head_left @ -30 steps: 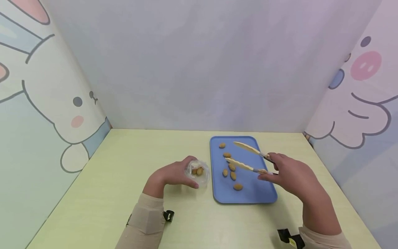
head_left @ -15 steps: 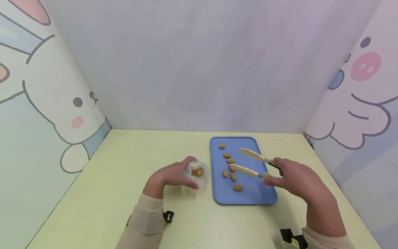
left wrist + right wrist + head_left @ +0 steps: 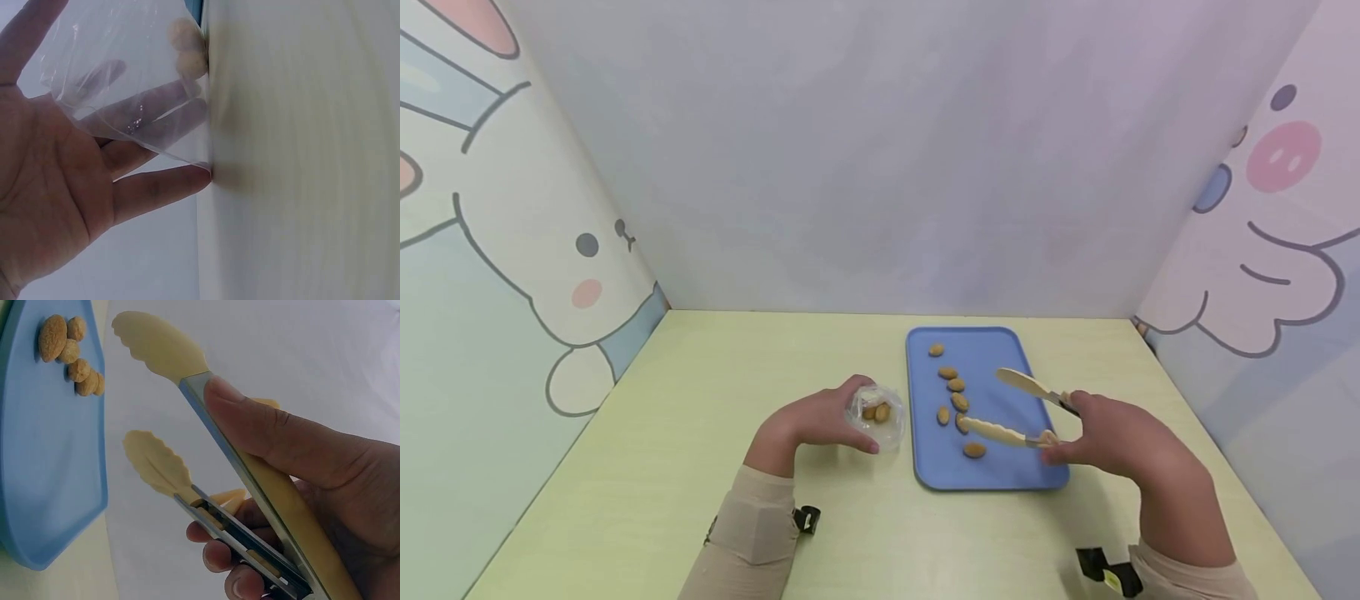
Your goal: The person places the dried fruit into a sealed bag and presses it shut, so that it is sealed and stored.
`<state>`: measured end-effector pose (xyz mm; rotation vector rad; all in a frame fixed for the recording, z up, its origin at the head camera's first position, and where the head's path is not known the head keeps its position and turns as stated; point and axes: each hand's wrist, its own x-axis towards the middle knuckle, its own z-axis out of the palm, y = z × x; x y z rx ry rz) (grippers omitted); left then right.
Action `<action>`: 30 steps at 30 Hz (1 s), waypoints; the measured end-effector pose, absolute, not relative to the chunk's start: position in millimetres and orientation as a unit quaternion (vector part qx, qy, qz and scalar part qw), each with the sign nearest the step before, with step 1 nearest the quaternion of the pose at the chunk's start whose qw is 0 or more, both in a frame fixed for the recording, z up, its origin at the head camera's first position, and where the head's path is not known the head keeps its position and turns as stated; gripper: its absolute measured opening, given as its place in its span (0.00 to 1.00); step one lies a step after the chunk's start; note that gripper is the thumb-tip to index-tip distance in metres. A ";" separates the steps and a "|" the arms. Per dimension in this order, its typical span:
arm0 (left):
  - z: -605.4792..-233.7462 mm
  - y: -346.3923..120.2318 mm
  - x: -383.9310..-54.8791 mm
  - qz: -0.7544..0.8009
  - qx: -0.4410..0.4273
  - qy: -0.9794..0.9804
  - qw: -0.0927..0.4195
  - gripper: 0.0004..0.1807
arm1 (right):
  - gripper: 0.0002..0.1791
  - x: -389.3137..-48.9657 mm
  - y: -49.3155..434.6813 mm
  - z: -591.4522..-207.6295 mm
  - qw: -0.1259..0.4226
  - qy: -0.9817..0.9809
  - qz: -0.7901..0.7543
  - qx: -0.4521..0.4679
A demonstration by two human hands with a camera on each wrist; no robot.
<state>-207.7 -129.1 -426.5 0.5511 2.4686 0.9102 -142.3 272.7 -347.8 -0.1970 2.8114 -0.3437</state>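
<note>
My left hand point(image 3: 826, 417) curves its thumb and fingers round a clear plastic bag point(image 3: 889, 427) that stands on the table left of the tray. A few almonds point(image 3: 882, 412) lie inside the bag. With thumb and fingers on its two arms, my right hand point(image 3: 1116, 437) grips a pair of metal tongs with cream tips point(image 3: 156, 344). The tongs are spread wide above the blue tray point(image 3: 1011, 475), nothing between their tips. Several loose almonds point(image 3: 974, 451) lie on the tray's left half; the lower tip partly covers one in the head view.
The pale wooden table point(image 3: 722, 367) reaches a grey back wall point(image 3: 880, 167). Side panels with a cartoon rabbit point(image 3: 572, 242) and a cartoon pig point(image 3: 1262, 192) border it left and right. Black straps point(image 3: 807, 521) are at both wrists.
My right hand has moved the spread tongs right and toward me over the tray, uncovering almonds further back. The left hand and the bag have stayed in place.
</note>
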 end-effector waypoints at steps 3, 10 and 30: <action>-426.3 -129.0 -207.8 0.329 0.199 0.895 0.226 0.52 | 0.56 -142.2 272.8 -347.9 0.152 0.979 -0.121 -0.065; -426.4 -129.4 -207.9 0.327 0.200 0.896 0.225 0.52 | 0.45 -141.5 270.7 -348.8 0.158 0.978 -0.117 -0.063; -426.3 -129.3 -209.0 0.324 0.202 0.896 0.227 0.50 | 0.38 -143.6 257.6 -358.1 0.193 0.972 -0.108 -0.083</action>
